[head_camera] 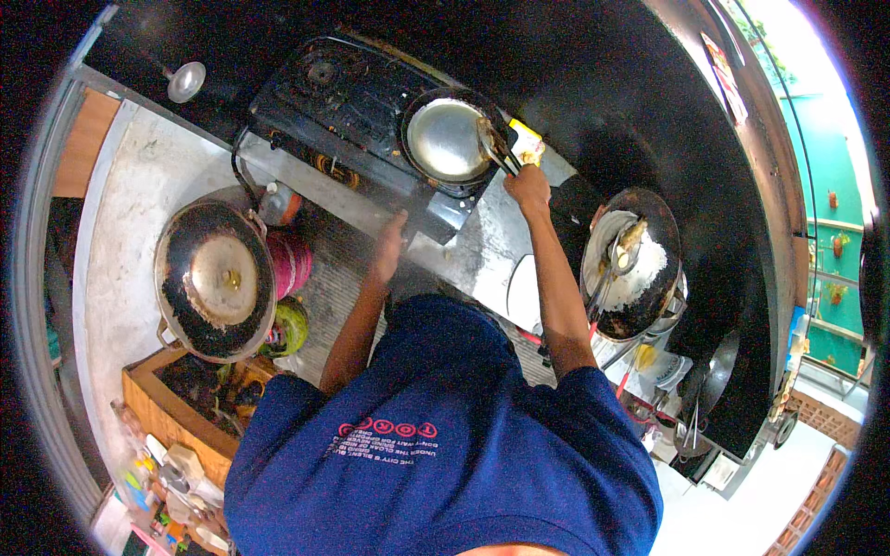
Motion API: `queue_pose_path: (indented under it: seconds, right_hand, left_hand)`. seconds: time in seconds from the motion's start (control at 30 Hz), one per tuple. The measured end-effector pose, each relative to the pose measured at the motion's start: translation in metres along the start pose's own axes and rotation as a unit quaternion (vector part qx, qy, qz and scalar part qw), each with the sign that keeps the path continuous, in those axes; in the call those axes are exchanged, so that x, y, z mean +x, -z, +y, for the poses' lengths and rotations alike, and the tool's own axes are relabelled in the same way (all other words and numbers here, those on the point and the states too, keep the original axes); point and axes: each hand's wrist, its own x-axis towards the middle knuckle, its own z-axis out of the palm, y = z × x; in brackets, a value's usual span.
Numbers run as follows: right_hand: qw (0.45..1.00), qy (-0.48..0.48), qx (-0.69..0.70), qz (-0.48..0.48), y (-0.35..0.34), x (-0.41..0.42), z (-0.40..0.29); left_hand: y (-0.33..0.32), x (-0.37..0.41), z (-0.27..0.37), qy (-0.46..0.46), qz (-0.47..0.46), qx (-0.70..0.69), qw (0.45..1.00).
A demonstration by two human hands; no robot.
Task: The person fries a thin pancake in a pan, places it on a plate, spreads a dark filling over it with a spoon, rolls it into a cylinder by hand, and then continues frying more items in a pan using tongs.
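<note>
My right hand (528,186) grips the dark handles of a pair of tongs (502,153). Their far end holds a brown piece of food (484,131) at the right rim of a round pan (445,139) on a black gas stove (348,97). Clear liquid or a shiny bottom shows inside the pan. Below the stove's front edge, my left hand (391,243) hangs with its thumb apart and nothing visible in it. Right of my right forearm, a large wok (629,320) carries a white surface and a strainer (624,256) with fried food in it.
A second wok (219,278) stands at the left above a wooden box (181,403). Beside it are a bottle (279,203) and a pink bundle (290,264). A ladle (185,82) lies at the upper left. Behind the pan is a yellow packet (526,142); a white plate-like item (523,295) lies near my right forearm.
</note>
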Motion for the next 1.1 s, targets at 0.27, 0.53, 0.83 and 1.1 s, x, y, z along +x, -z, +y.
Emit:
queue_pose_path:
  seconds: [0.27, 0.53, 0.83, 1.1]
  right_hand:
    - [0.946, 0.062, 0.316, -0.036, -0.034, -0.011, 0.027]
    - [0.942, 0.128, 0.308, 0.044, -0.057, -0.01, 0.01]
    - [0.787, -0.017, 0.612, -0.077, -0.032, -0.041, 0.01]
    - [0.661, -0.097, 0.735, -0.116, 0.066, -0.149, 0.099]
  left_hand:
    - [-0.007, 0.004, -0.008, 0.061, -0.018, -0.005, 0.998]
    - [-0.002, 0.001, -0.001, 0.037, -0.03, 0.036, 0.998]
    - [0.071, 0.06, -0.101, -0.129, 0.15, -0.001, 0.98]
    - [0.09, 0.021, -0.083, -0.003, 0.07, 0.028, 0.997]
